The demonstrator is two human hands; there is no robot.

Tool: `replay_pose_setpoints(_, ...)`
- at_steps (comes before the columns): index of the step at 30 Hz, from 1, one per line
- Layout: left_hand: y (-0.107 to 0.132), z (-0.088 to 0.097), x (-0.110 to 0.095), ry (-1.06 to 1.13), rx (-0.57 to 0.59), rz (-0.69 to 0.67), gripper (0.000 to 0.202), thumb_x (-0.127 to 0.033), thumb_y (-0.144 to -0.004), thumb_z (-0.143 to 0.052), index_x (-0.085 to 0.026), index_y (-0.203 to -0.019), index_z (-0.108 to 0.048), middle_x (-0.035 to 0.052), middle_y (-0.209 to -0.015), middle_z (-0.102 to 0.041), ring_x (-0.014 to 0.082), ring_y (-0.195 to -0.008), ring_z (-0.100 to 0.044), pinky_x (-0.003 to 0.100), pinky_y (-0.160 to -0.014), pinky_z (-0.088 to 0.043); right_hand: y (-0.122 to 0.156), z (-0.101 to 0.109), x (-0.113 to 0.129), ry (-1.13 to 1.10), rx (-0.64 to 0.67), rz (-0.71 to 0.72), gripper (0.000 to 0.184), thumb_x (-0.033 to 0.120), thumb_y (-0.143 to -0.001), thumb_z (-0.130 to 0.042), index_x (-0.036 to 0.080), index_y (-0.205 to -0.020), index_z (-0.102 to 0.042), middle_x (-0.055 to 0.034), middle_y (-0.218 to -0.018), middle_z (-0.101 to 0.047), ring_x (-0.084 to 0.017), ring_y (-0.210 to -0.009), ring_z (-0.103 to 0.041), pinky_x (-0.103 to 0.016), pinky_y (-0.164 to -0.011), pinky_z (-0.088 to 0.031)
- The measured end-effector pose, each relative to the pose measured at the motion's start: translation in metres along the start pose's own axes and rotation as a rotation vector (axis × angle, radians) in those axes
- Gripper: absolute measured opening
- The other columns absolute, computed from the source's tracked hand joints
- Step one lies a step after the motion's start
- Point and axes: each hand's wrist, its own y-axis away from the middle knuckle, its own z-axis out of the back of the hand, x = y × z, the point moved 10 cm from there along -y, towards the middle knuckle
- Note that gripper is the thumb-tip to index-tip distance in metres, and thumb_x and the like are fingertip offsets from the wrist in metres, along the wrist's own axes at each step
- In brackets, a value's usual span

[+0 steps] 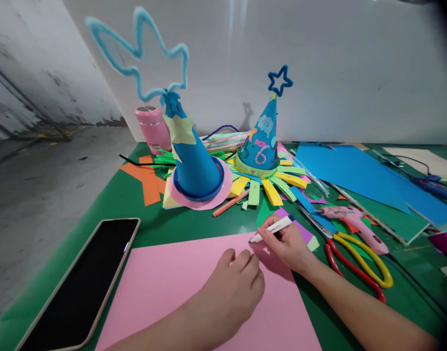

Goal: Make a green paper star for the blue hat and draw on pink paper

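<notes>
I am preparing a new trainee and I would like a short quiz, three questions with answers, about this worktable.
1. Which hand holds the white marker?
2. True or false: the phone lies to the left of the pink sheet.
3. Fill in the missing colour: the scissors have one yellow grip and one ____ grip.

Key: 1. The right hand. 2. True. 3. Red.

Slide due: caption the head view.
Right hand holds a white blue-ended marker near the far edge of a pink paper sheet; left hand on it; two blue paper cone hats behind.
</notes>
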Motion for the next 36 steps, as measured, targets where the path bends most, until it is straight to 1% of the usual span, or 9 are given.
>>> replay_pose_setpoints(6,-0.0004,0.0001,-0.0001,0.001,-0.01,0.001,0.03,-0.018,-0.078,-0.042,-0.008,-0.105,-0.05,0.0163,-0.109,-0.053,0.0276,-0.097,-0.042,0.041,-0.078,-0.034,-0.0008,0.0001,0.0004,0.003,0.003,0.0,0.018,0.034,-0.079,-0.052,0.019,-0.071,-0.046,0.0057,-0.048,-0.042,-0.01,-0.042,-0.039,-0.021,-0.04,-0.028)
replay_pose_setpoints(16,-0.0005,-0.004,0.0002,0.019,0.03,0.007,0.033,-0.02,-0.078,-0.043,-0.009,-0.108,-0.048,0.0181,-0.114,-0.051,0.0275,-0.1,-0.041,0.042,-0.079,-0.033,0.0001,0.0006,-0.0062,-0.004,-0.001,-0.008,0.018,0.035,-0.079,-0.051,0.019,-0.072,-0.046,0.0059,-0.048,-0.042,-0.009,-0.041,-0.038,-0.021,-0.039,-0.027)
replay_pose_setpoints(29,-0.0013,0.0,0.0012,-0.004,-0.018,0.009,0.03,-0.019,-0.077,-0.043,-0.009,-0.105,-0.05,0.0168,-0.11,-0.052,0.0273,-0.097,-0.042,0.041,-0.077,-0.033,0.0003,0.0006,-0.0036,0.003,0.005,-0.01,0.017,0.034,-0.079,-0.05,0.02,-0.071,-0.045,0.0063,-0.047,-0.04,-0.01,-0.041,-0.038,-0.021,-0.039,-0.027)
replay_pose_setpoints(36,-0.0008,-0.0011,0.0013,-0.005,-0.006,0.01,0.031,-0.019,-0.078,-0.042,-0.009,-0.106,-0.05,0.0163,-0.111,-0.052,0.0271,-0.098,-0.042,0.041,-0.078,-0.033,0.0001,0.0009,-0.0037,0.0,0.001,0.002,0.015,0.031,-0.079,-0.051,0.019,-0.071,-0.045,0.0061,-0.048,-0.041,-0.009,-0.042,-0.038,-0.021,-0.04,-0.027)
